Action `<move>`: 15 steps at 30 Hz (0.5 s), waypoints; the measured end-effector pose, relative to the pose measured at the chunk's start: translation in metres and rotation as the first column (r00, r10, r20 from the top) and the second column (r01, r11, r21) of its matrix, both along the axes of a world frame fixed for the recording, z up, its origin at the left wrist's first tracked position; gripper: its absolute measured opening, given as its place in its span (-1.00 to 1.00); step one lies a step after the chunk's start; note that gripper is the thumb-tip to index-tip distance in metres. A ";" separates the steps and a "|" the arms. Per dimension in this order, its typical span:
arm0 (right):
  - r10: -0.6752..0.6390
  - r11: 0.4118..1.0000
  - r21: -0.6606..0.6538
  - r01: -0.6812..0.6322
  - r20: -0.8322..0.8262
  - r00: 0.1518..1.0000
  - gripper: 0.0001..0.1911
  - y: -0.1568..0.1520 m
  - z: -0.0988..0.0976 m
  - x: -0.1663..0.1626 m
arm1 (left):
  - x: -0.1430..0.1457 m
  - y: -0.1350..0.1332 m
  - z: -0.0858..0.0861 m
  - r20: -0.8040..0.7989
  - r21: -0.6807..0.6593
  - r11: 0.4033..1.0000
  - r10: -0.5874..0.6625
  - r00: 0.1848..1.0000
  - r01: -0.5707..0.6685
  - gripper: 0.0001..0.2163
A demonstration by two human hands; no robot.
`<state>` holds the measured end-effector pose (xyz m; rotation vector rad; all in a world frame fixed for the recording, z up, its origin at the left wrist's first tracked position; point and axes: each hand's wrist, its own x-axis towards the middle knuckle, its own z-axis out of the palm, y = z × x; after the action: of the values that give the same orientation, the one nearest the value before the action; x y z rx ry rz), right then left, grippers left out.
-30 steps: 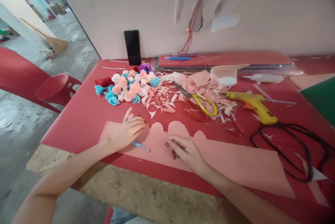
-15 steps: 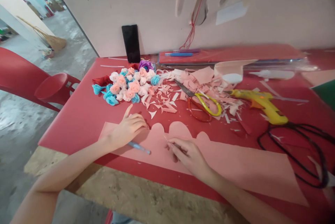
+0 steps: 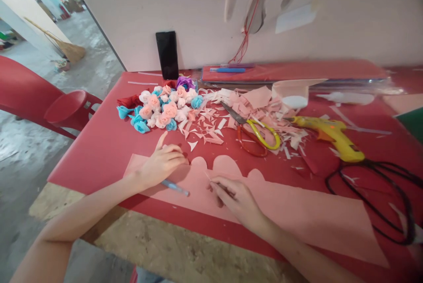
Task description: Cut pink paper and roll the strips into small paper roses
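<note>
Scissors point(image 3: 239, 118) and scraps point(image 3: 259, 97) are strewn beyond the right hand point(image 3: 238, 197), pinched around a sliver point(image 3: 207, 176); the left hand point(image 3: 161, 164) is laid palm-down, loosely spread, on pink paper point(image 3: 307, 210).

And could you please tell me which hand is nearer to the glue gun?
Right: the right hand is over the pink paper, to the near left of the glue gun; the left hand is farther left, at that paper's left part.
</note>
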<state>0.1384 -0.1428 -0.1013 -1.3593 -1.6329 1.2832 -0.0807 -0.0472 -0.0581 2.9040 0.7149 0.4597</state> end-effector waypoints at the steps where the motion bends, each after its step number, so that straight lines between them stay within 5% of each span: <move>1: 0.001 1.000 0.000 -0.001 0.000 1.000 -0.72 0.000 -0.001 0.000 | 0.000 0.000 0.000 0.009 0.003 1.000 -0.005 1.000 0.005 -0.55; 7: 0.003 1.000 -0.005 -0.003 -0.004 1.000 -0.70 -0.001 0.001 0.001 | -0.001 0.000 0.000 0.010 0.040 0.999 0.016 1.000 -0.016 -0.83; 15: 0.022 0.998 -0.053 -0.023 -0.011 1.000 -0.70 -0.001 0.005 0.001 | -0.001 -0.001 0.000 0.030 0.111 0.994 -0.016 0.999 0.012 -0.63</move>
<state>0.1394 -0.1439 -0.0968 -1.3670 -1.6221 1.3535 -0.0813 -0.0483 -0.0586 2.9949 0.6851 0.5586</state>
